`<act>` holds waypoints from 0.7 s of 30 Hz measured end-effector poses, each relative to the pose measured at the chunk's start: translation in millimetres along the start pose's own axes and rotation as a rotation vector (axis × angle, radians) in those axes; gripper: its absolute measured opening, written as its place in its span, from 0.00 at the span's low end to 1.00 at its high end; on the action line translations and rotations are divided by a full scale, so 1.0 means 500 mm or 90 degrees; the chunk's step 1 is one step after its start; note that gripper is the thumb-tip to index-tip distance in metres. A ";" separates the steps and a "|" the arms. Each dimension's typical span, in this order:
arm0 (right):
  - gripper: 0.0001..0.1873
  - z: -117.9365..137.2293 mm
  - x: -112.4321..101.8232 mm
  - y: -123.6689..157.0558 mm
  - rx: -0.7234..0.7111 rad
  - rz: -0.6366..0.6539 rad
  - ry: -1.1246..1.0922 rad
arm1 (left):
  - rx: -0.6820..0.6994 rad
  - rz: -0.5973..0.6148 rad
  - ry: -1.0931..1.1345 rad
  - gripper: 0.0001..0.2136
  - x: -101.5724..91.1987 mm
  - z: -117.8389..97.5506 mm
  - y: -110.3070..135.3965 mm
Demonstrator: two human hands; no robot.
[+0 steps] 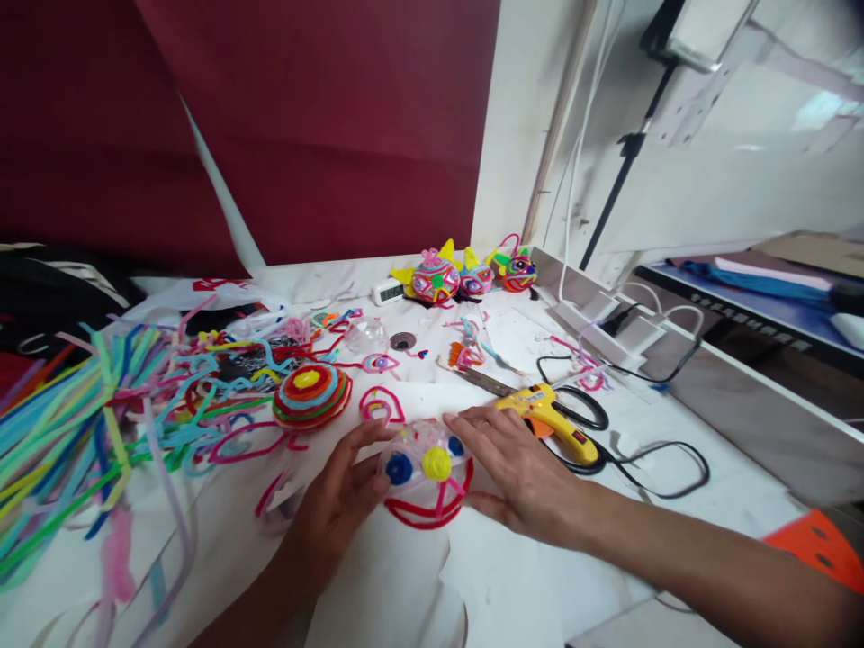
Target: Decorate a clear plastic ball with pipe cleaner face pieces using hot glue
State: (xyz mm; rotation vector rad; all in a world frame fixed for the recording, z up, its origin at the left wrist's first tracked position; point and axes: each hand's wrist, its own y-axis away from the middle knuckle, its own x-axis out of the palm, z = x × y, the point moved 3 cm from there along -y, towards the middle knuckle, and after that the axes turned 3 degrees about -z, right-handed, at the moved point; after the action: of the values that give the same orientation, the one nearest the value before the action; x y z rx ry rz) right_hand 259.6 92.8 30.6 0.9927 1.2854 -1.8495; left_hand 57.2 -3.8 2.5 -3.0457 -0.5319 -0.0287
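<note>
A clear plastic dome (427,468) lies on the white table, with blue and yellow pipe-cleaner coils on top and red pipe-cleaner lines below. My left hand (341,499) cups its left side, fingers spread and touching it. My right hand (517,468) lies flat against its right side, fingers stretched out. Neither hand lifts it. A yellow glue gun (554,416) rests just behind my right hand, apart from it.
A big heap of coloured pipe cleaners (87,423) covers the left. A striped pipe-cleaner dome (311,393) sits behind my left hand. Three finished decorated balls (472,274) stand at the back. Black cord (648,459) and scissors (573,405) lie at the right.
</note>
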 end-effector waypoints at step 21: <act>0.33 0.013 -0.031 0.005 0.013 0.032 -0.042 | -0.186 -0.007 0.179 0.26 -0.002 0.000 -0.013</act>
State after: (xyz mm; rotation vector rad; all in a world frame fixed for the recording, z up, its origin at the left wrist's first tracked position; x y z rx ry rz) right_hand 268.2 87.5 44.5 0.9588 1.1948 -1.8456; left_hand 54.2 2.1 2.8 -3.2321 -0.5657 -0.5751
